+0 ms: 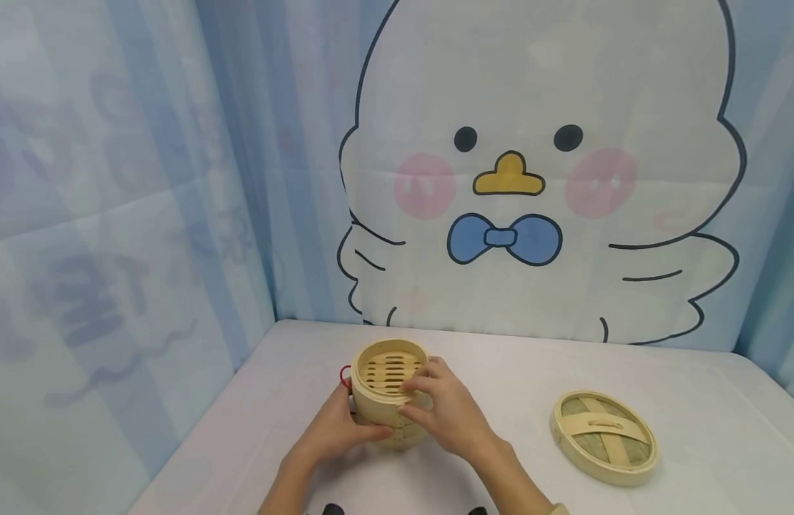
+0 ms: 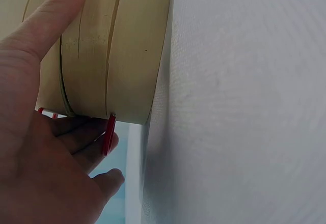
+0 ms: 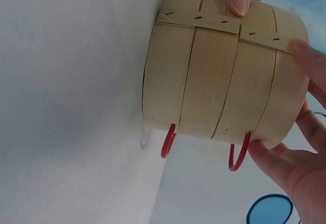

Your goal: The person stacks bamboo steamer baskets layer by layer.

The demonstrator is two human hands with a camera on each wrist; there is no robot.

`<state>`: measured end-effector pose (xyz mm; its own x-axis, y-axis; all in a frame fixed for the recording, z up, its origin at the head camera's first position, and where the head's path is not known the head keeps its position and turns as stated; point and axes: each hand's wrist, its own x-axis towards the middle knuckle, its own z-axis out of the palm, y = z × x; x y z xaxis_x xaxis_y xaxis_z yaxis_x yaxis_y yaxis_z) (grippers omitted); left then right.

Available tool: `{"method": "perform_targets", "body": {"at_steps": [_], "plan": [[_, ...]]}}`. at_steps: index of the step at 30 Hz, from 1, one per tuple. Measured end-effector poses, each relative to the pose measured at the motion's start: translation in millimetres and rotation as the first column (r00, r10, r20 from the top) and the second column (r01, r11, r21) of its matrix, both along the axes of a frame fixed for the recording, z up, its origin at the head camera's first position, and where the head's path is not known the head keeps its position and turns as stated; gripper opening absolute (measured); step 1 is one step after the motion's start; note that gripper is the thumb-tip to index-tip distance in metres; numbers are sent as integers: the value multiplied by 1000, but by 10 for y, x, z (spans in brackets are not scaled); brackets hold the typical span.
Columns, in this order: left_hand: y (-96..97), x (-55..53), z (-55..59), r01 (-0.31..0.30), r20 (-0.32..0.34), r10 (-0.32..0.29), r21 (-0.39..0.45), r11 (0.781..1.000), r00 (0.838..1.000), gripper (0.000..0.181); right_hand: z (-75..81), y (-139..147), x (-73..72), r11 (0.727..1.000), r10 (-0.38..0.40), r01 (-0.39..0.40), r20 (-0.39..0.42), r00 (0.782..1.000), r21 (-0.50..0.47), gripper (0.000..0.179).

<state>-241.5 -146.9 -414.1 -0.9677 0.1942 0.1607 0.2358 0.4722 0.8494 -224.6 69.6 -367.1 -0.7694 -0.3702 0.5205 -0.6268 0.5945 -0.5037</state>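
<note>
Bamboo steamer (image 1: 380, 408) is held between left grip (image 1: 339, 427) and right grip (image 1: 450, 408).

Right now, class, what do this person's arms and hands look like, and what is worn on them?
The left hand and right hand wear no gloves, and no rings show. The forearms are mostly uncovered, without visible cables or markings. A beige sleeve edge shows on the right arm at the bottom of the head view; a left sleeve cannot be made out.
</note>
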Motion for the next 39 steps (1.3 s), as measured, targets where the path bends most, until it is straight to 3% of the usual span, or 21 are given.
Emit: {"method": "perform_targets", "body": {"at_steps": [9,31,39], "plan": [[13,1,-13,-8,10,8,8,1000,1000,110,-9,-5,2,1000,-17,16,31,999,7,20],[-3,2,-7,21,26,-22,19,1000,999,114,-3,24,52,999,-48,48,-14,999,-3,27],[-61,19,42,-38,90,38,-5,999,995,119,8,100,53,999,-20,18,-42,999,-27,33]]}}
